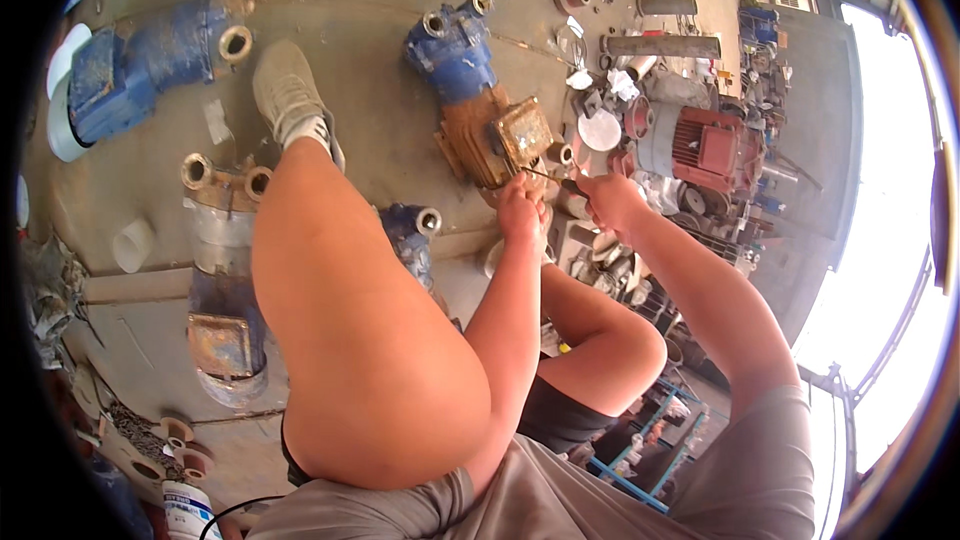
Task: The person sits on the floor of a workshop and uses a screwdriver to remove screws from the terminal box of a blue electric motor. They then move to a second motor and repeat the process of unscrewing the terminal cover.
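Note:
On the floor ahead lies a motor pump with a rusty brown motor body (468,135), a rusty square terminal box (523,131) and a blue pump end (450,58). My right hand (612,205) is closed round the dark handle of a screwdriver (570,184). Its thin shaft points left, its tip at the near end of the rusty motor. Just below that tip, my left hand (521,212) is closed with fingers bent against the motor's near end. Whatever those fingers pinch is hidden.
A blue motor pump (150,75) lies far left, and a worn one (222,270) beside my left leg. Another blue pump part (408,235) sits between my legs. Right stand a red motor (705,145), metal pipes (660,46) and scattered parts. A white bucket (186,512) is lower left.

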Demonstrator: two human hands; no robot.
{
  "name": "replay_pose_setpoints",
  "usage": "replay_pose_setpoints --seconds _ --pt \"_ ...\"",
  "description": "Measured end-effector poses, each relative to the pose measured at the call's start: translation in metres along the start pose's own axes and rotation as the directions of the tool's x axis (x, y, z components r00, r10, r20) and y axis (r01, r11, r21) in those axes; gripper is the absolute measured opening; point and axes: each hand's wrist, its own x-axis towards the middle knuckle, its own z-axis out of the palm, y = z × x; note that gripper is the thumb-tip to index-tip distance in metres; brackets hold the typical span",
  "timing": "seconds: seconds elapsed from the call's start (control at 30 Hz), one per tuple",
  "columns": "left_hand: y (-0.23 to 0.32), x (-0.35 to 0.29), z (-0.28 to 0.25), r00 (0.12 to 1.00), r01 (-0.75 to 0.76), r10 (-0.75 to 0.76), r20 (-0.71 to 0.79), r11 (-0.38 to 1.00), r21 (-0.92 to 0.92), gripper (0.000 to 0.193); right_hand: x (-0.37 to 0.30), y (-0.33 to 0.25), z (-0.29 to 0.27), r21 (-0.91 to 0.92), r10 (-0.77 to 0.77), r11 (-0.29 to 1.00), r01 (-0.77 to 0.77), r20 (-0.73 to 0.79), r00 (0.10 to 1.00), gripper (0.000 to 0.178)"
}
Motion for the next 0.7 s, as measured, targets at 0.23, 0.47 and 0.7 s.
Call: replay_pose_setpoints --seconds 0.23,0.47,0.7 --pt "0.067 0.023 -0.031 0.923 -0.379 0.378 0.074 0.856 0.352 0.032 -0.040 -0.063 -0.040 -0.537 -0.223 0.836 0.112 -0.146 0.964 0.025" --pt "0.171 0.031 -0.007 0.704 -0.699 0.637 0.314 0.544 0.464 0.024 0.011 -0.021 -0.012 -0.357 -0.165 0.931 0.079 -0.217 0.962 0.027" --pt "0.198 0.010 0.065 0.702 -0.687 0.696 0.154 0.603 0.407 0.028 -0.036 -0.048 -0.024 -0.240 -0.112 0.970 0.028 -0.347 0.931 0.027"
